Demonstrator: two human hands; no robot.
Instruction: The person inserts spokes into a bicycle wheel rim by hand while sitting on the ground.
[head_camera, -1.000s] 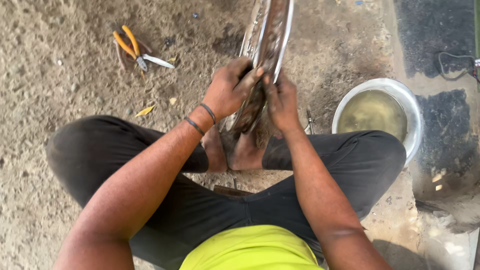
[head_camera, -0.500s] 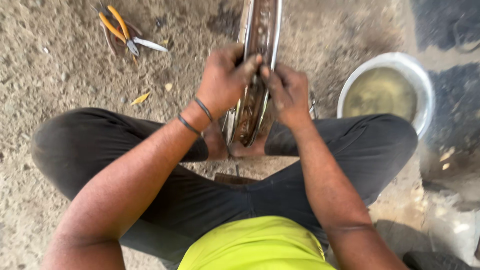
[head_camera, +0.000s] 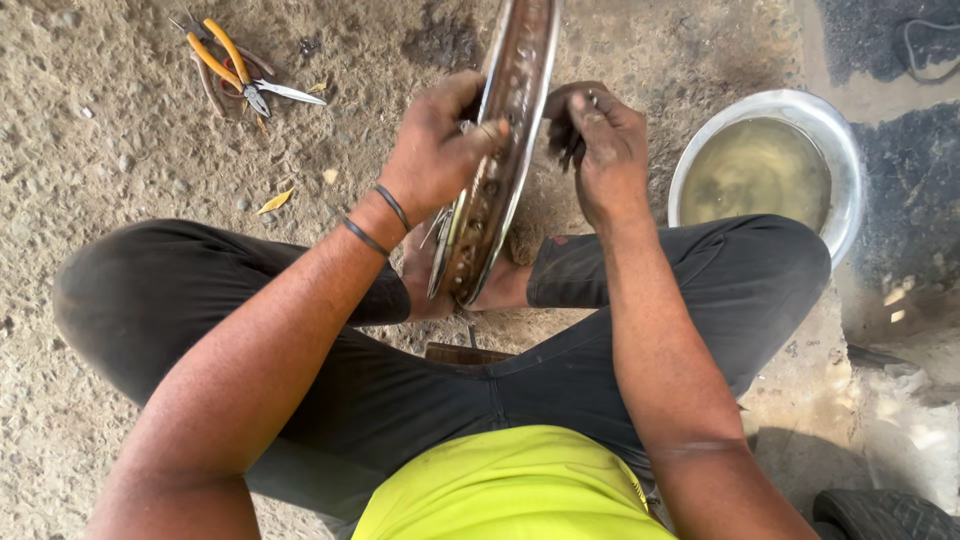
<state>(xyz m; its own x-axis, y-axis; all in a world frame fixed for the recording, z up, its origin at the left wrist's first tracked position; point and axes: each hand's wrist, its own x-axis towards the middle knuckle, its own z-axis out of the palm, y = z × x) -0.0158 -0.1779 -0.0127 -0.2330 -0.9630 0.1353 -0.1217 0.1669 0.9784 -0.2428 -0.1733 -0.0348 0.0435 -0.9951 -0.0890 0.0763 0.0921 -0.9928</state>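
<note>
Since the earlier pictures the right hand has come off the metal wheel rim and is now sitting just beside it, on its right side, while the left hand has stayed on the rim. The view has also shifted a little, so the bowl is showing more fully.

The person is sitting on the ground with the legs crossed, and the rim is standing on its edge between the knees, slightly tilted, with its lower end resting near the bare feet. The upper part of the rim is running out of the top of the picture. The left hand is closing around the rim from the left, the thumb lying across its inner channel, where a row of small holes is showing. The right hand is curling shut around something small and dark; what it is I cannot tell. Two dark bands are sitting on the left wrist.

To the right, a round metal bowl with cloudy yellowish water is standing on the ground, close to the right knee. Far on the upper left, pliers with yellow handles are lying on the sandy ground, well apart from both hands.
</note>
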